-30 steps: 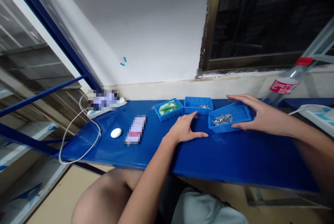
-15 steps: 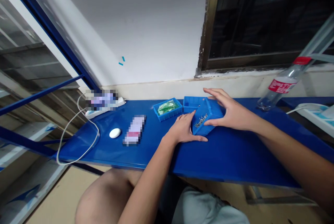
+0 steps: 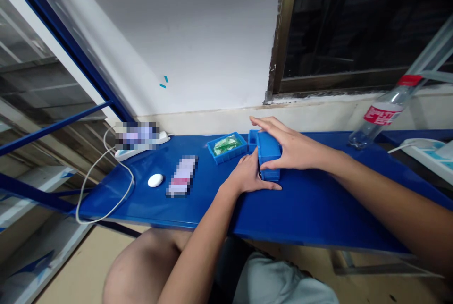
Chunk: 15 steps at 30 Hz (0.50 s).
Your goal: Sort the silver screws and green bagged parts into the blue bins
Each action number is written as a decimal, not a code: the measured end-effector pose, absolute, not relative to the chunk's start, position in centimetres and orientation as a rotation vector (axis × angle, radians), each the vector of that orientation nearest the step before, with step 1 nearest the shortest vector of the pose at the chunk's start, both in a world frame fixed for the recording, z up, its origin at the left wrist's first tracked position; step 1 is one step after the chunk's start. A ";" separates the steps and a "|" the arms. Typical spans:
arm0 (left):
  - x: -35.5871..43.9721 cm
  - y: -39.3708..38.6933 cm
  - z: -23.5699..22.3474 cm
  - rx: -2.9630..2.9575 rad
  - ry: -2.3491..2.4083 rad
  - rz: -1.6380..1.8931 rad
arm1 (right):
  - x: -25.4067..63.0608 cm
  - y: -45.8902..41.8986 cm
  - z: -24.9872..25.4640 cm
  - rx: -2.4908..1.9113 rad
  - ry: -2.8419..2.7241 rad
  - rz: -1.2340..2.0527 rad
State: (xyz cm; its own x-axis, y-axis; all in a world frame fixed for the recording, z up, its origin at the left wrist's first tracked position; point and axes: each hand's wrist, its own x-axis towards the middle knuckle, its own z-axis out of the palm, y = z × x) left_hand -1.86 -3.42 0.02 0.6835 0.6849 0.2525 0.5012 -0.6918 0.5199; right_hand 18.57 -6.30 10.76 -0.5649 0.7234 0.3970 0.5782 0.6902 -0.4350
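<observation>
We've R hand (image 3: 300, 149) gripping the tipped blue bin (image 3: 270, 145) above the tbl (image 3: 311, 219), mouth twd 9 o'clock. Our L hand (image 3: 245, 173), ungripped, thumb spread, is at its 8. Green-pkt tray (image 3: 231, 156): farther, 9.

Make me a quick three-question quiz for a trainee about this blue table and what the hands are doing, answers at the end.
1. Which hand grips the tipped blue bin?
2. True or false: the bottle has a red cap.
3. In the leftmost blue bin, the contents look mostly: A. red; B. green; C. black.
Key: 1. right hand; 2. true; 3. B.
</observation>
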 end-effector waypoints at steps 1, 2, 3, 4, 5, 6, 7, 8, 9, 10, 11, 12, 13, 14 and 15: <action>-1.8 -3.4 0.0 2.499 0.904 0.625 | 18.2 -6.2 11.1 -0.989 -2.388 0.337; -1.8 -3.4 0.0 2.510 0.886 0.643 | 17.8 -6.1 11.4 -0.978 -2.426 0.331; -1.9 -3.4 0.0 2.513 0.870 0.663 | 17.5 -5.9 11.6 -0.965 -2.465 0.327; -1.9 -3.4 0.1 2.508 0.859 0.679 | 17.2 -5.8 11.8 -0.948 -2.502 0.323; -2.0 -3.5 0.2 2.495 0.854 0.687 | 16.8 -5.6 12.0 -0.925 -2.534 0.317; -2.0 -3.6 0.3 2.476 0.854 0.686 | 16.6 -5.5 12.1 -0.898 -2.562 0.310; -2.1 -3.6 0.3 2.452 0.860 0.681 | 16.3 -5.4 12.2 -0.868 -2.586 0.300; -2.1 -3.7 0.4 2.427 0.869 0.676 | 16.0 -5.4 12.2 -0.837 -2.606 0.288; -2.2 -3.8 0.5 2.404 0.875 0.673 | 15.8 -5.4 12.2 -0.807 -2.623 0.272; -2.2 -3.8 0.6 2.385 0.874 0.677 | 15.6 -5.4 12.2 -0.784 -2.637 0.253; -2.2 -3.9 0.6 2.370 0.863 0.685 | 15.5 -5.5 12.1 -0.767 -2.647 0.230; -2.1 -3.9 0.6 2.358 0.845 0.696 | 15.3 -5.7 12.1 -0.754 -2.654 0.207; -2.1 -3.9 0.6 2.347 0.826 0.706 | 15.2 -6.0 12.1 -0.745 -2.657 0.183; -2.1 -3.9 0.6 2.337 0.809 0.712 | 15.2 -6.3 12.2 -0.740 -2.661 0.159; -2.0 -3.9 0.6 2.327 0.801 0.713 | 15.2 -6.7 12.3 -0.734 -2.666 0.136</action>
